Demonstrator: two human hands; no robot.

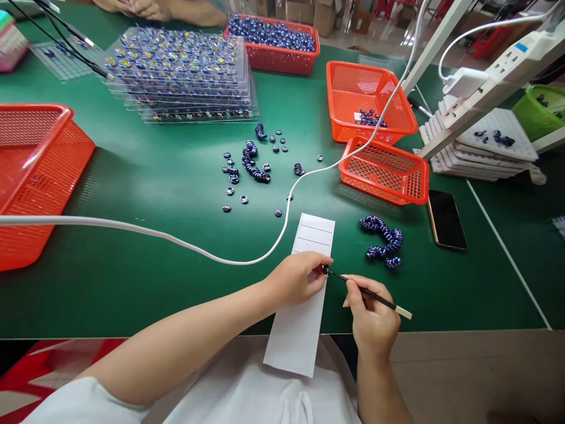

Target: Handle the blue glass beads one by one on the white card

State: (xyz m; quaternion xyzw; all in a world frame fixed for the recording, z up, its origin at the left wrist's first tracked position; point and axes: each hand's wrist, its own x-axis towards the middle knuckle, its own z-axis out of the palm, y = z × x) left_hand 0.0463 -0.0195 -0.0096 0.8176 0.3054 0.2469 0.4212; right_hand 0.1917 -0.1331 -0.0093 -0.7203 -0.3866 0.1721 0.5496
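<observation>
My left hand pinches a small dark piece above a white paper strip with printed lines. In my right hand is a thin black brush-like tool with a pale end, its tip at the small piece. The strip lies partly on the green table and hangs over its front edge. Right of the strip sits a curved row of dark blue shiny pieces. Beyond my hands, loose pieces and another curved row lie on the table.
A white cable crosses the table. Red baskets, stacked clear trays, a phone, white foam sheets and a power strip surround the work area. Another person's hands are at the far side.
</observation>
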